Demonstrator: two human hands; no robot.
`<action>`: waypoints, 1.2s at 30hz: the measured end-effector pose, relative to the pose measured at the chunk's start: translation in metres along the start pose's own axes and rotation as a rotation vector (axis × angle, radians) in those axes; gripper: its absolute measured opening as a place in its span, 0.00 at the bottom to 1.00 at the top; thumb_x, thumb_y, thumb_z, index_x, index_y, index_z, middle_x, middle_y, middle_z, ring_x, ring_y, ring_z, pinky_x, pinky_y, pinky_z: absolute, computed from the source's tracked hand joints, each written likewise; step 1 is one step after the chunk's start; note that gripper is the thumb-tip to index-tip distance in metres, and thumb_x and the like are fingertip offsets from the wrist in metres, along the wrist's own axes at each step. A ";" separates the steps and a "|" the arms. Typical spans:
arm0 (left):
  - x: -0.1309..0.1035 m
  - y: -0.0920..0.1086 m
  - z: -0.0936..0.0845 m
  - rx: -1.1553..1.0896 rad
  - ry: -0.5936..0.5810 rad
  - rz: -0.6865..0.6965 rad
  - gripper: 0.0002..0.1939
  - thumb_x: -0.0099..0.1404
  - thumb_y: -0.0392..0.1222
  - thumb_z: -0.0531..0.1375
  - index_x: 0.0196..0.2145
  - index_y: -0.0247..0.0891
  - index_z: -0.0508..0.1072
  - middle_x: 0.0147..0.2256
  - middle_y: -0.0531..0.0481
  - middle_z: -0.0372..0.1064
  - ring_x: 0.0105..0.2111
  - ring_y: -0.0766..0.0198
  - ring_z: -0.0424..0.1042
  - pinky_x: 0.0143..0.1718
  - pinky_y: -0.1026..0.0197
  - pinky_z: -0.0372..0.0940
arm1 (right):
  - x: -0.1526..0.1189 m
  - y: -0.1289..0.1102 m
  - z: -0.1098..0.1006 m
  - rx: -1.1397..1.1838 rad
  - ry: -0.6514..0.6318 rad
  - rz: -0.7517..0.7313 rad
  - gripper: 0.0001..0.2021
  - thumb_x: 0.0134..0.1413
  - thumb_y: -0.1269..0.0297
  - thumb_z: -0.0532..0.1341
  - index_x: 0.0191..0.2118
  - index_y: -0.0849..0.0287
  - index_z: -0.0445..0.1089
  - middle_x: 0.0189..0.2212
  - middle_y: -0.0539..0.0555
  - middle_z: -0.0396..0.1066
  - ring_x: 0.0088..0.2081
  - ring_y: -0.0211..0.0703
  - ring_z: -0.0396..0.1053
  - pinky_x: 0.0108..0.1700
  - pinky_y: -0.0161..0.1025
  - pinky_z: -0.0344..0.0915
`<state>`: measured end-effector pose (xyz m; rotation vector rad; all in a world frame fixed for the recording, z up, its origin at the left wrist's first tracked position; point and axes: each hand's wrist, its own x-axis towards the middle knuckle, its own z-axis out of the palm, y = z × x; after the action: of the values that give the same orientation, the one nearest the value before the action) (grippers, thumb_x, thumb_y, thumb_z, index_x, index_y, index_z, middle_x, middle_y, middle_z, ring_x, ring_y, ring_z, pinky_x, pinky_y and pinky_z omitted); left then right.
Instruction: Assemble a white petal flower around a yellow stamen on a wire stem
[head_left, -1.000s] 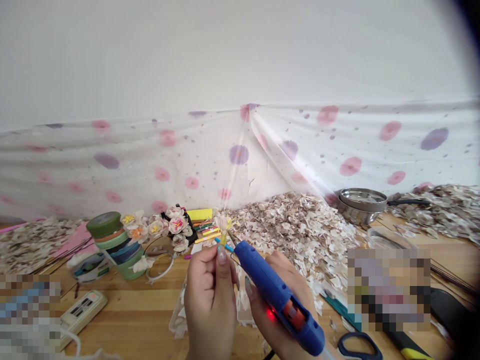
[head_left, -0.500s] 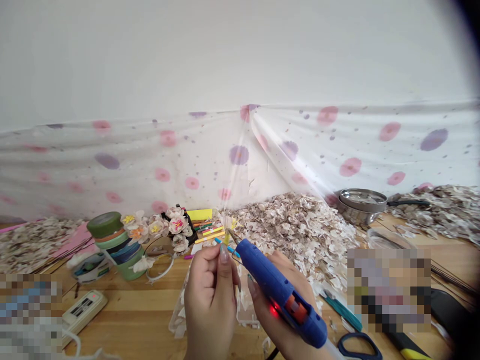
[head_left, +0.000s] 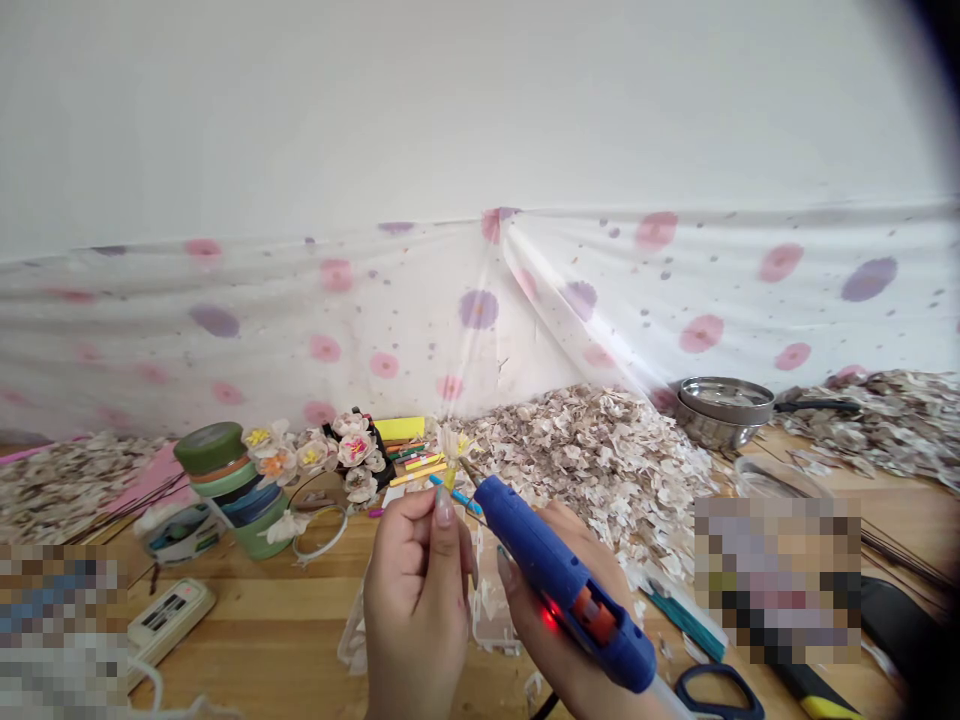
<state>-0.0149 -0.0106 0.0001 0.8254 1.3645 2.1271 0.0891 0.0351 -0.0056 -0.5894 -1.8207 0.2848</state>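
Between thumb and fingers, my left hand (head_left: pixel 424 590) pinches the yellow base of a small handmade flower (head_left: pixel 452 445), which has whitish petals and a yellow centre. My right hand (head_left: pixel 559 610) is wrapped round a blue glue gun (head_left: pixel 559 575) with a red light glowing on its side. The gun's metal nozzle points up and left and is close against the flower's base; whether it touches I cannot tell. Below the hands lies a clear plastic tray (head_left: pixel 495 615) holding pale petal pieces, partly hidden by my left hand.
A big heap of whitish flakes (head_left: pixel 592 460) lies behind my right hand. Finished flowers (head_left: pixel 352 450) stand left, near a green-lidded jar (head_left: pixel 251 490). Right are metal bowls (head_left: pixel 724 410), a teal cutter (head_left: pixel 686 620) and scissors (head_left: pixel 720 692). A power strip (head_left: pixel 172 620) sits at left.
The flower has turned slightly in my left fingers, and more of its petals and yellow centre now show. The glue gun has hardly moved and stays beside it.
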 end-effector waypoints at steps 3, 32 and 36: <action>-0.001 0.000 0.000 -0.001 0.013 -0.009 0.24 0.54 0.60 0.69 0.34 0.37 0.70 0.18 0.59 0.64 0.16 0.73 0.62 0.15 0.74 0.57 | 0.000 -0.001 0.000 0.005 0.014 0.000 0.16 0.54 0.71 0.57 0.20 0.56 0.51 0.15 0.46 0.58 0.19 0.34 0.60 0.21 0.32 0.58; 0.002 0.008 -0.006 0.133 -0.005 -0.061 0.24 0.55 0.62 0.67 0.33 0.37 0.71 0.16 0.58 0.64 0.13 0.73 0.59 0.12 0.74 0.54 | -0.017 0.020 0.012 -0.090 -0.046 -0.132 0.10 0.46 0.67 0.58 0.25 0.54 0.53 0.22 0.48 0.58 0.26 0.40 0.57 0.28 0.38 0.54; 0.003 0.004 -0.005 0.121 0.024 -0.010 0.24 0.54 0.62 0.68 0.34 0.38 0.73 0.16 0.59 0.62 0.15 0.72 0.59 0.14 0.72 0.57 | -0.019 0.019 0.010 -0.111 -0.093 -0.140 0.08 0.42 0.63 0.59 0.27 0.54 0.55 0.23 0.50 0.59 0.27 0.43 0.57 0.28 0.40 0.55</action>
<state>-0.0210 -0.0134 0.0029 0.8402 1.5188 2.0692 0.0890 0.0422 -0.0334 -0.5296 -1.9672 0.1182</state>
